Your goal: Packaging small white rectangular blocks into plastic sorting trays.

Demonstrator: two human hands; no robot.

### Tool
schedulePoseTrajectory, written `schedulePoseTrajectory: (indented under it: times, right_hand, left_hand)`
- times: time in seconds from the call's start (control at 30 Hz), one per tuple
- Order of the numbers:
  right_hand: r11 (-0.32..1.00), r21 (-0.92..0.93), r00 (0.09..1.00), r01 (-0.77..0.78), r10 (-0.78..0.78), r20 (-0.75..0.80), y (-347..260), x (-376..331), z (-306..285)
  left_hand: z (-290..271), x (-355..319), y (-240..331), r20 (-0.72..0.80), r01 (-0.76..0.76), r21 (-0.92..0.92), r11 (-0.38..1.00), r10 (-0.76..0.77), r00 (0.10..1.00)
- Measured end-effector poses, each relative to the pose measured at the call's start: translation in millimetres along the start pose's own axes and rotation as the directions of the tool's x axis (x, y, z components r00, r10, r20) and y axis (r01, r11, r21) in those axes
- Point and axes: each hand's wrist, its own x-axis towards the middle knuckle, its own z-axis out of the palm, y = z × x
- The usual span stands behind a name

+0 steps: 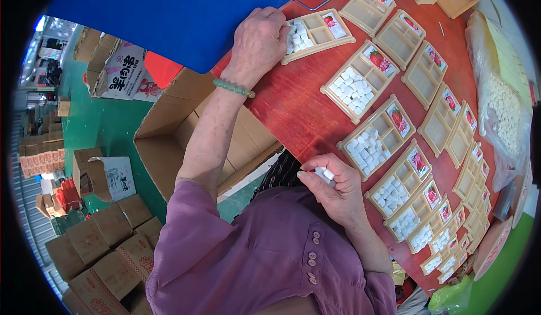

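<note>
Across the red surface [293,109]: cream trays [361,13] are sitting in rows, many carrying white pieces [368,150].
Left hand [259,40]: leaning over the end of one tray [319,35]; its grip I can't tell.
Right hand [342,190]: grip holding several white pieces [325,173] beside the surface's edge.

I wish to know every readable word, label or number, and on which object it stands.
White carton: large dark characters, not copied out here.
Smaller white carton: dark print, too small to read.
Brown cartons: red print, too blurred to read.
Strawberry cards: any lettering is too small to read.
</note>
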Motion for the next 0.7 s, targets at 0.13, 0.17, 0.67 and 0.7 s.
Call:
schedulePoseTrajectory:
  times: [0.13, 0.17, 0.67, 0.7]
  right_hand:
    - [1.0, 0.026, 1.0, -0.006, 0.006, 0.011, -1, -1, 0]
    - [1.0, 0.027, 1.0, -0.005, 0.005, 0.012, -1, -1, 0]
    - [0.999, 0.007, 0.998, 0.039, -0.04, 0.04, 2, -1, -2]
    - [0.999, 0.008, 0.998, 0.042, -0.042, 0.039, 2, -1, -2]
  left_hand:
    - [0, 1, 1, 0.046, 0.032, 0.034, 0.999, -0.033, 0.998]
    - [0, 2, 2, 0.045, 0.031, 0.035, 0.999, -0.033, 0.998]
    - [-8, 1, 5, 0.089, 0.07, -0.051, 0.996, -0.066, 0.994]
    - [-13, 1, 9, 0.137, 0.17, -0.153, 0.974, -0.149, 0.979]
